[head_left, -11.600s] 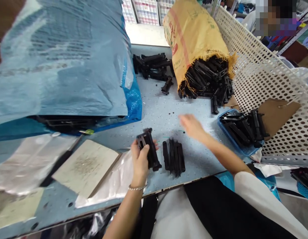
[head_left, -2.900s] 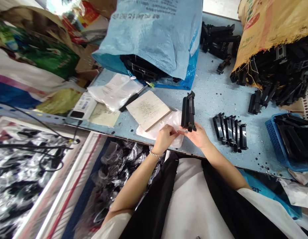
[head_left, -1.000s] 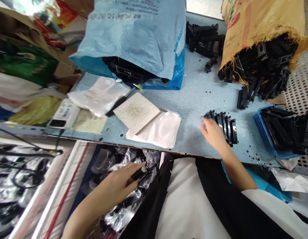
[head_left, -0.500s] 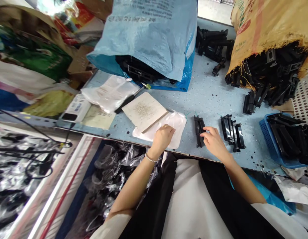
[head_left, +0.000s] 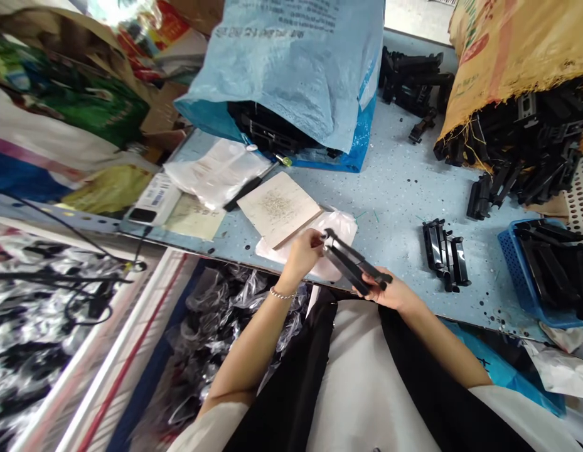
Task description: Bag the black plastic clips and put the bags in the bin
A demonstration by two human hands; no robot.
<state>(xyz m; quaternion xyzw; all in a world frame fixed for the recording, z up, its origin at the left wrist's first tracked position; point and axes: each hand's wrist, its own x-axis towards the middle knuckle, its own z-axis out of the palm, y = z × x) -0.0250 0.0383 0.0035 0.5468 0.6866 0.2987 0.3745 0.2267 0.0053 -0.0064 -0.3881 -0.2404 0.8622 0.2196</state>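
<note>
A pair of long black plastic parts (head_left: 350,260) lies side by side in my right hand (head_left: 388,290), whose fingers are wrapped round their near end. They are held tilted above the front edge of the bench. My left hand (head_left: 303,252) is at their far end with its fingers pinched together; what lies between the fingertips is hidden. Beneath that hand is a stack of thin white plastic bags (head_left: 341,227), partly covered by a square pale board (head_left: 279,210) with speckled marks.
More black parts (head_left: 445,254) lie in a row to the right, near a blue basket (head_left: 519,276) of them. A blue sack (head_left: 291,75) and a yellow sack (head_left: 489,69) with black parts stand behind. Folded clear bags (head_left: 220,169) and a white box (head_left: 154,198) are at left.
My right hand has picked up the pair of black parts from the bench and brought it left over the white bags. My left hand stays near the bags, its fingers now meeting the parts' far end.
</note>
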